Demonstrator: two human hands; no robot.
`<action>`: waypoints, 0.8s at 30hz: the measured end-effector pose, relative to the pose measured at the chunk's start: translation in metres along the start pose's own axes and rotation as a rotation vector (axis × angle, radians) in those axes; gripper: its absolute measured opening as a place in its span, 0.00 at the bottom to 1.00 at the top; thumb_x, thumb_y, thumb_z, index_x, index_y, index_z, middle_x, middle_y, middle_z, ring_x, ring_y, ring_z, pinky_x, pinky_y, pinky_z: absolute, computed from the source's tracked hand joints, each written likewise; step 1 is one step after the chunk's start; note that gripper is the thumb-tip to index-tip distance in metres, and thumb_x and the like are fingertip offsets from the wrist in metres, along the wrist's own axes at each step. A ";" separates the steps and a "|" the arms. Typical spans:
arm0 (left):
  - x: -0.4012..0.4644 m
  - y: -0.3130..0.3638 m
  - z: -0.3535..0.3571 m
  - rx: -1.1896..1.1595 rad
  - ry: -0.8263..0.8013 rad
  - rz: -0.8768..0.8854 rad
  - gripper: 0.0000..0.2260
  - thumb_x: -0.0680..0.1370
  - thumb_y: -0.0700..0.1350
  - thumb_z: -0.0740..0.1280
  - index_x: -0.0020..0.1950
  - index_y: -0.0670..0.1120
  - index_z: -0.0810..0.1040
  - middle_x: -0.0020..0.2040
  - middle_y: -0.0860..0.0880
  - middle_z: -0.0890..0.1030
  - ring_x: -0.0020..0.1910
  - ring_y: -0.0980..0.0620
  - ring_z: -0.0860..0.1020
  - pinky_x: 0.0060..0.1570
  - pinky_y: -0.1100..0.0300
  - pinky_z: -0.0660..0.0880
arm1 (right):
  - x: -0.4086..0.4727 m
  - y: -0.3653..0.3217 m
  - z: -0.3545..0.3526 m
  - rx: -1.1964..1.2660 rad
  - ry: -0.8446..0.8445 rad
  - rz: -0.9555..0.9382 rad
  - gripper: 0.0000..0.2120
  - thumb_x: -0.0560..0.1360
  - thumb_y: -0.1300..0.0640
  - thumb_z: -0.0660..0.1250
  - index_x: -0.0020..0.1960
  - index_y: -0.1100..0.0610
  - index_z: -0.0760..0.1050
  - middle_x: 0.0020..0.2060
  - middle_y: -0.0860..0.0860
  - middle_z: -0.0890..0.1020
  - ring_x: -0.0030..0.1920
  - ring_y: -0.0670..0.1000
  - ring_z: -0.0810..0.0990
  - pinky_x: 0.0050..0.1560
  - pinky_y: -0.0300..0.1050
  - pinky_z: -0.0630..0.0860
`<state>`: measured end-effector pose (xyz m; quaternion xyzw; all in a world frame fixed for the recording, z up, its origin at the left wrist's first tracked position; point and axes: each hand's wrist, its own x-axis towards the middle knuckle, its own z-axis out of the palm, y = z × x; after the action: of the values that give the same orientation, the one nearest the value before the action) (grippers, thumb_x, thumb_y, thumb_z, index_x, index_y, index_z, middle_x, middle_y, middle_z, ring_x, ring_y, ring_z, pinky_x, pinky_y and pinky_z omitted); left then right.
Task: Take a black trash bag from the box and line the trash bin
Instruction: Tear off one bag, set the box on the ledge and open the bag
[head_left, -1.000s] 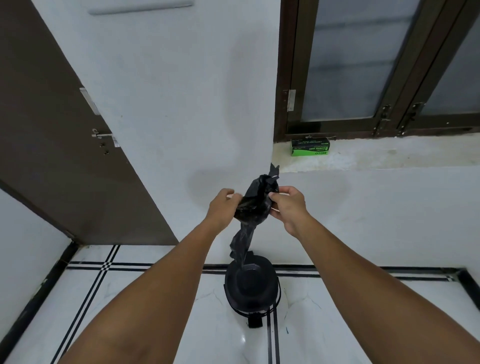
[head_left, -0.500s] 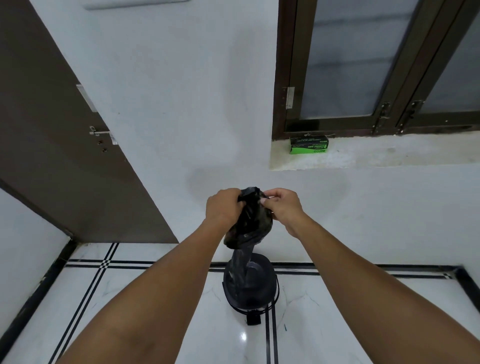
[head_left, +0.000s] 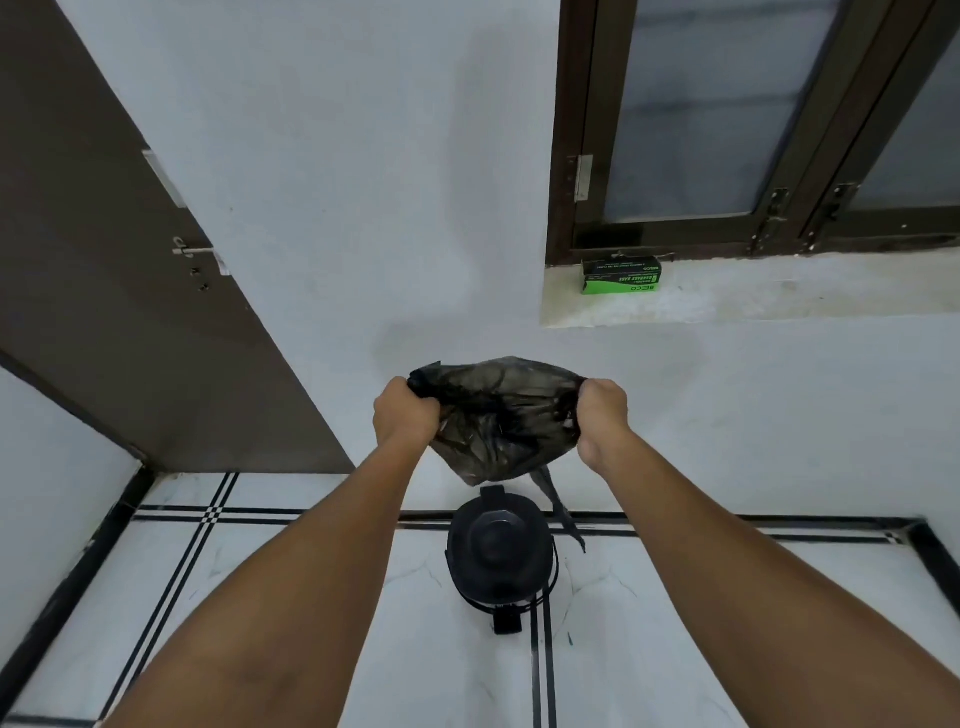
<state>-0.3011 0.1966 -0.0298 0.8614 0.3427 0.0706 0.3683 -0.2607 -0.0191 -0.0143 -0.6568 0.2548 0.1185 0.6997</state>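
Both fists, left hand (head_left: 406, 415) and right hand (head_left: 602, 415), clenched on black trash bag (head_left: 498, 415), stretched sideways above trash bin (head_left: 501, 558)

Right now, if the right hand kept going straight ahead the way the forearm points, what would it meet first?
Likely the white wall below the window sill. The right hand grips the black trash bag; nothing else shows ahead, though depth is unclear.

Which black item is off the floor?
The black trash bag, stretched between the left hand and right hand; the trash bin stands on the tiles.
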 end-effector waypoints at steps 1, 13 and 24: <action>0.002 -0.002 0.001 -0.047 0.003 -0.044 0.07 0.77 0.41 0.63 0.52 0.41 0.78 0.46 0.44 0.80 0.36 0.50 0.74 0.31 0.58 0.72 | -0.001 0.001 0.000 0.017 -0.033 0.019 0.12 0.76 0.64 0.51 0.49 0.60 0.74 0.46 0.57 0.78 0.42 0.56 0.75 0.39 0.46 0.74; -0.005 -0.022 0.012 -0.343 -0.058 -0.219 0.12 0.77 0.33 0.54 0.51 0.41 0.76 0.46 0.45 0.78 0.40 0.49 0.75 0.38 0.54 0.77 | 0.014 0.051 -0.008 -1.025 -0.107 -0.421 0.04 0.75 0.57 0.70 0.48 0.54 0.76 0.48 0.52 0.82 0.44 0.55 0.78 0.42 0.46 0.74; -0.008 -0.090 0.027 0.648 -0.304 0.227 0.18 0.76 0.63 0.67 0.53 0.48 0.76 0.49 0.48 0.82 0.43 0.47 0.76 0.42 0.55 0.72 | 0.032 0.092 0.017 -0.149 0.039 0.104 0.15 0.78 0.68 0.51 0.56 0.56 0.72 0.55 0.59 0.78 0.46 0.58 0.77 0.48 0.53 0.80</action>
<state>-0.3458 0.2205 -0.1095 0.9664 0.1908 -0.1298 0.1129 -0.2764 0.0017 -0.1095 -0.6952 0.2926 0.1607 0.6366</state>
